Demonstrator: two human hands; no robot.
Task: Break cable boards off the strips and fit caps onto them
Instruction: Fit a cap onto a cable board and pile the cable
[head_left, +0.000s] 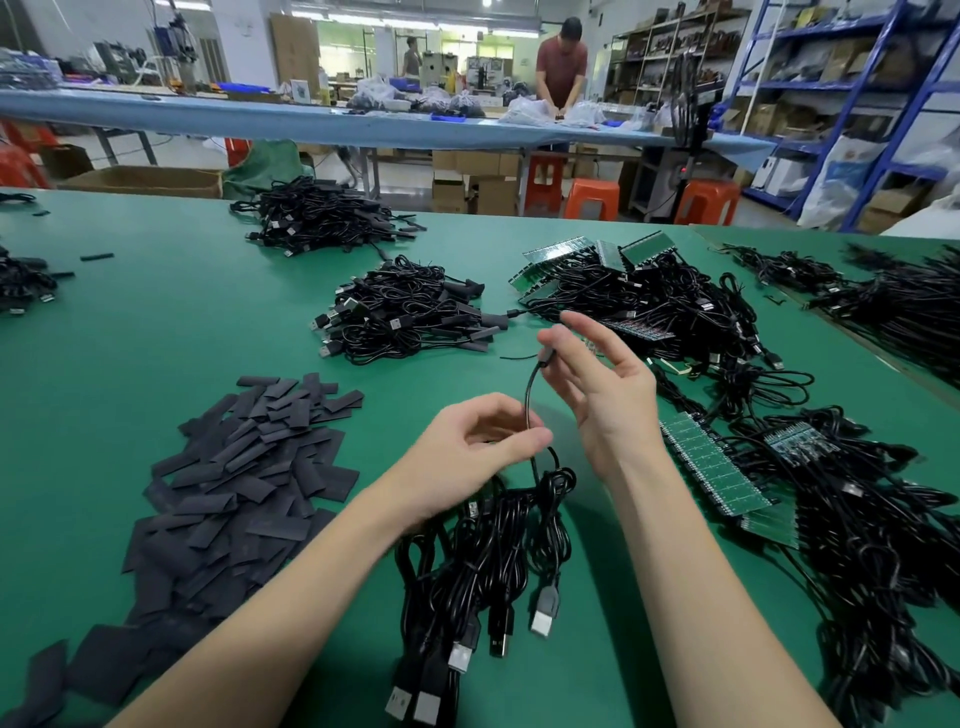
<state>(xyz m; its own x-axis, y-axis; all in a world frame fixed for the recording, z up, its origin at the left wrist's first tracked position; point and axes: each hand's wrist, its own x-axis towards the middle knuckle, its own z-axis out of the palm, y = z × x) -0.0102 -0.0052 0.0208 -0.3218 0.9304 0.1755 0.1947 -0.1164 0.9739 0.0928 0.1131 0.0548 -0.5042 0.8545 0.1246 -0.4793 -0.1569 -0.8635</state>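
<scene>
One thin black cable (531, 400) rises at centre frame, pinched low by the left hand (483, 441) and at its tip by the right hand (597, 384), whose other fingers spread. If either pinch slackens, it could drop into the bundle (493, 551) below. Whether the tip carries a board or cap is unclear; the caps (244, 467) lie lower left.
</scene>
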